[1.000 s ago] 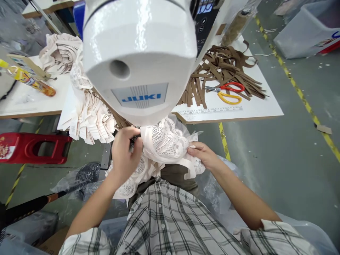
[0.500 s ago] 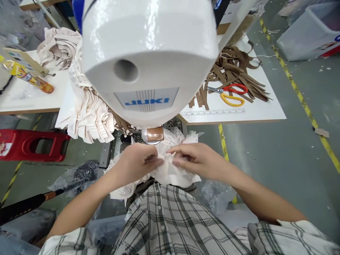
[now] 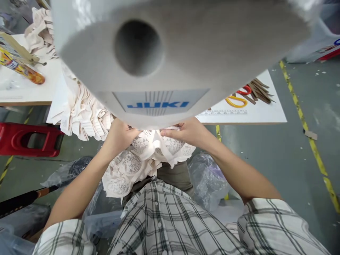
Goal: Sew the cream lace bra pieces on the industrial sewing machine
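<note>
A white lace bra (image 3: 172, 146) lies spread in front of me, just below the head of a white JUKI sewing machine (image 3: 186, 67). My left hand (image 3: 119, 136) pinches the bra's left side, its thumb pointing inward. On the other side my right hand (image 3: 191, 132) is closed on the bra's upper edge, thumb on top. The machine head covers some of the fingertips, and the needle area is hidden behind it. More white lace bra cups (image 3: 127, 166) hang in a bunch over my lap at the lower left.
Stacked pale fabric pieces (image 3: 85, 113) lie left of the machine, near a drink bottle (image 3: 25, 71). To the right are scissors (image 3: 236, 101), brown strips (image 3: 260, 92) and a ruler (image 3: 224, 112) on the white table. A red stool (image 3: 13, 138) stands at the left; a plastic bag (image 3: 208, 179) lies below.
My head has come closer to the machine, which looks larger. Both hands have moved forward and apart, up under the machine head, and the bra is now spread out between them.
</note>
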The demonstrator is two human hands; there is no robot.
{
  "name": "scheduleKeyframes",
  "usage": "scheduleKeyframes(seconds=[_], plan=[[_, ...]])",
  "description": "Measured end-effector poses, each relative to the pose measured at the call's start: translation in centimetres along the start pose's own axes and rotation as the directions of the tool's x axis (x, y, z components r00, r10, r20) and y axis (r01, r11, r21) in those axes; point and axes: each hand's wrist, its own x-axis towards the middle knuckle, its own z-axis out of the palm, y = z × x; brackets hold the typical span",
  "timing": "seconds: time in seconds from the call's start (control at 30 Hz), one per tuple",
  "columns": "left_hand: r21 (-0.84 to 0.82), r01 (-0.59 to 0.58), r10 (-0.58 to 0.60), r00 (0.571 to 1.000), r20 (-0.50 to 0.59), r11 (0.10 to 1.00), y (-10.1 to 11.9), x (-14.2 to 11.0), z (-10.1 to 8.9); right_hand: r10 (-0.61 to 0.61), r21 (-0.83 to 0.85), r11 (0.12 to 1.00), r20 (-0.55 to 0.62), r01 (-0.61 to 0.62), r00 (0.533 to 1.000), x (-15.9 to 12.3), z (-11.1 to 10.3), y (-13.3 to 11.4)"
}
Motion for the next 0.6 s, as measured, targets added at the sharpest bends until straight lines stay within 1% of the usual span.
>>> scheduleKeyframes(seconds=[0.1,0.17,0.33,0.47,0.53,0.6], plan=[[-0.004,0.009,-0.009,0.998,-0.054,1.000,-0.7,0.4,0.1,-0.020,0.007,1.000,-0.019,0.020,1.000,0.4,-0.1,0.1],[0.001,0.010,-0.010,0.997,-0.071,1.000,-1.1,0.6,0.1,-0.040,0.016,0.999,-0.030,0.040,0.999,0.6,-0.1,0.4],[-0.018,-0.060,0.060,0.998,-0.018,0.998,-1.1,0.9,0.1,-0.044,0.038,0.998,-0.034,0.045,0.998,0.9,-0.1,1.0],[-0.011,-0.089,0.089,0.995,-0.043,0.996,-0.9,0.9,0.1,-0.039,0.047,0.998,-0.038,0.041,0.999,1.0,-0.2,1.3],[0.002,-0.099,0.099,0.994,-0.046,0.995,-1.0,0.9,-0.1,-0.030,0.067,0.997,-0.061,0.034,0.998,1.0,0.0,2.1],[0.008,-0.121,0.121,0.992,-0.043,0.993,-1.3,0.9,-0.3,-0.013,0.139,0.990,-0.108,0.028,0.994,1.0,0.7,3.6]])
